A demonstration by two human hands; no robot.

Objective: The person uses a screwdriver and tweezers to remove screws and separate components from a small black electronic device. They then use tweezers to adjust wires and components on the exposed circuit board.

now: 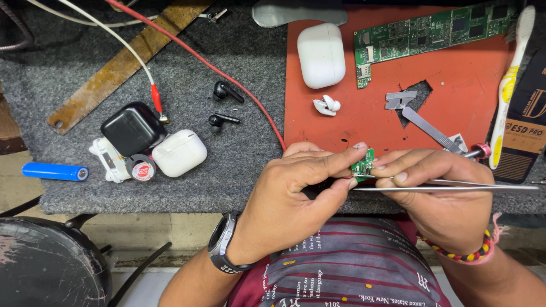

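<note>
Small board (362, 165), green, sits pinched at its edge between the thumb and forefinger of my left hand (296, 196), held just above the near edge of the worktop (170, 187), over my lap. My right hand (441, 193) is closed on tweezers (455, 185), fingers narrow around the shafts, the tips brought in to the board's lower edge beside my left fingertips. I cannot tell whether the tips grip anything; that spot is too small to read.

As for progress, I judge the work to be in the middle: the board is already out of whatever shell it belongs to and is being worked on in hand, and nothing looks put back together. Both wrists are bent inward, knuckles up, the two hands touching at the fingertips; a watch (223, 241) sits on the left wrist, a beaded band (475, 250) on the right.

Further out on the grey mat lie a white case (179, 152), a black case (132, 128) and a blue cell (55, 171) to the left, with two black earbuds (223, 105) beyond. On the red mat (364, 122) are a white earbud (327, 105), a larger white case (321, 54), a long green board (432, 31) and a second metal tool (424, 122). A toothbrush (509, 79) lies at the far right.
</note>
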